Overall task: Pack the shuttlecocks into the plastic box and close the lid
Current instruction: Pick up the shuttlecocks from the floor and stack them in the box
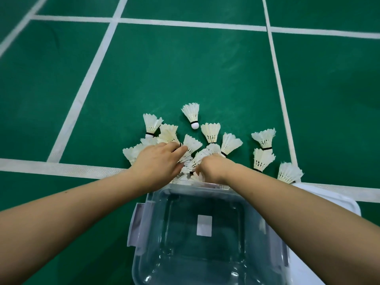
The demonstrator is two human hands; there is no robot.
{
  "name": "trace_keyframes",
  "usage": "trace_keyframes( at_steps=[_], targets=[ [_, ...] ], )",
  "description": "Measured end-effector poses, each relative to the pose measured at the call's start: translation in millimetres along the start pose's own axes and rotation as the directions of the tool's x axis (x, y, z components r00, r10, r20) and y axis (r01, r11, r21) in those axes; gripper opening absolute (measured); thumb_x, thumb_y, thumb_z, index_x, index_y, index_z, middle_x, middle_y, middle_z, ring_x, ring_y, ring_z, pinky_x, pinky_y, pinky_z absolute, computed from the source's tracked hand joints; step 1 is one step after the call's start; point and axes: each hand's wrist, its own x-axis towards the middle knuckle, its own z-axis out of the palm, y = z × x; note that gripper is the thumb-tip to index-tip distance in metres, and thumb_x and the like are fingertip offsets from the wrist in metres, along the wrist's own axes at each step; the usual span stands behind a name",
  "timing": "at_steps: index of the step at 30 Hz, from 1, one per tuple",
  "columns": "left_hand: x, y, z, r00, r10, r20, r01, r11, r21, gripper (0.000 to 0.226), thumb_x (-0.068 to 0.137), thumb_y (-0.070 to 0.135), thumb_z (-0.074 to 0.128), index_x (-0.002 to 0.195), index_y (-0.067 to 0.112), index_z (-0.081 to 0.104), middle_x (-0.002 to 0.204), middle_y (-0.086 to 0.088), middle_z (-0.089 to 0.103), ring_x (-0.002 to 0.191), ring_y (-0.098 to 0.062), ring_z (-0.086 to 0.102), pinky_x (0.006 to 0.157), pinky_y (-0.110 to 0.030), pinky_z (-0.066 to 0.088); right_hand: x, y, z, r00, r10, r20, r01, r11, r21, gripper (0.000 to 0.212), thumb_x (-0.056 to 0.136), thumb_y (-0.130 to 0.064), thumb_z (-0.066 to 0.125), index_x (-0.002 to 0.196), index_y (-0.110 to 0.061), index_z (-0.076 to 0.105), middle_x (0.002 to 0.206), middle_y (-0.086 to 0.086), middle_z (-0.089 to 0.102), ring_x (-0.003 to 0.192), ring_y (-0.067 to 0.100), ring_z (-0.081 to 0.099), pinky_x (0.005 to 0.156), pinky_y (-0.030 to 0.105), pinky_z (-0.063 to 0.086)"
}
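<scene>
Clear rectangular plastic box: open and empty, set nearest the person, so a scoop towards the body should drop straight in. White feathered shuttlecocks: scattered on the green court floor just beyond the box's far rim. Left hand: fingers spread flat over the heap beyond the box. Right hand: curled into the heap; what it holds cannot be told. White flat plastic lid: beside the box, right, clear of the opening.
</scene>
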Motion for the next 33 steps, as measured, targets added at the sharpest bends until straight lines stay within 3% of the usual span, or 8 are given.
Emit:
trace_keyframes(
  at_steps=[3, 6, 10, 17, 22, 29, 33],
  targets=[
    [-3, 2, -3, 1.0, 0.012, -0.022, -0.012, 1.0, 0.006, 0.042, 0.094, 0.037, 0.038, 0.132, 0.019, 0.039, 0.129, -0.004, 0.053, 0.109, -0.027, 0.054, 0.081, -0.04, 0.048, -6, 5, 0, 0.999, 0.042, -0.024, -0.041, 0.997, 0.059, 0.029, 0.079, -0.005, 0.047, 0.102, -0.005, 0.065, 0.1, 0.015, 0.067, 0.093, 0.032, 0.058, 0.077, 0.03, 0.043],
    [-6, 3, -5, 0.999, 0.02, -0.032, -0.019, 1.0, 0.014, 0.043, 0.094, 0.038, 0.037, 0.133, 0.021, 0.037, 0.13, -0.003, 0.051, 0.11, -0.026, 0.053, 0.082, -0.039, 0.048, -14, 8, -3, 0.996, 0.087, -0.03, -0.083, 0.991, 0.109, 0.025, 0.079, -0.006, 0.047, 0.097, -0.002, 0.064, 0.093, 0.015, 0.066, 0.079, 0.026, 0.05, 0.067, 0.028, 0.041],
    [-7, 1, -6, 0.998, 0.032, -0.045, -0.03, 0.999, 0.03, 0.044, 0.094, 0.039, 0.034, 0.134, 0.022, 0.034, 0.13, -0.002, 0.05, 0.11, -0.025, 0.052, 0.084, -0.039, 0.047, -25, 10, -14, 0.995, 0.07, -0.067, -0.063, 0.993, 0.101, 0.028, 0.08, -0.022, 0.061, 0.105, -0.01, 0.062, 0.099, 0.009, 0.065, 0.083, 0.023, 0.05, 0.07, 0.027, 0.043],
    [-14, 16, -12, 0.995, 0.031, -0.095, -0.03, 0.999, 0.021, 0.045, 0.093, 0.04, 0.035, 0.135, 0.023, 0.033, 0.132, 0.0, 0.049, 0.112, -0.024, 0.051, 0.083, -0.036, 0.044, -52, 7, -26, 0.945, 0.056, -0.321, -0.02, 0.993, 0.115, 0.031, 0.073, -0.038, 0.07, 0.093, -0.016, 0.062, 0.094, 0.004, 0.065, 0.086, 0.022, 0.056, 0.068, 0.024, 0.032],
    [-28, 25, -22, 0.995, 0.067, -0.069, -0.066, 0.997, 0.027, 0.06, 0.088, 0.052, 0.041, 0.139, 0.026, 0.023, 0.137, 0.002, 0.043, 0.117, -0.022, 0.047, 0.09, -0.036, 0.044, -79, 2, -42, 0.893, 0.08, -0.443, 0.002, 0.984, 0.18, 0.026, 0.071, -0.04, 0.072, 0.085, -0.021, 0.062, 0.097, 0.0, 0.065, 0.092, 0.021, 0.056, 0.072, 0.026, 0.04],
    [-69, 42, -60, 0.98, 0.081, -0.183, -0.13, 0.953, -0.274, 0.089, 0.075, 0.051, 0.065, 0.144, 0.035, 0.011, 0.148, 0.008, 0.028, 0.125, -0.017, 0.041, 0.098, -0.026, 0.033, -143, -35, -57, 0.801, 0.095, -0.591, 0.126, 0.938, 0.322, 0.034, 0.062, -0.046, 0.07, 0.082, -0.019, 0.064, 0.088, -0.005, 0.064, 0.087, 0.016, 0.059, 0.082, 0.031, 0.046],
    [-102, 51, -72, 0.96, 0.17, -0.222, -0.235, 0.921, -0.311, 0.092, 0.072, 0.045, 0.071, 0.137, 0.047, 0.005, 0.151, 0.005, 0.026, 0.124, -0.017, 0.045, 0.102, -0.028, 0.033, -167, -67, -39, 0.796, 0.13, -0.591, 0.17, 0.889, 0.425, 0.028, 0.065, -0.032, 0.08, 0.086, -0.019, 0.066, 0.092, -0.003, 0.067, 0.086, 0.012, 0.059, 0.08, 0.025, 0.045]
  ],
)
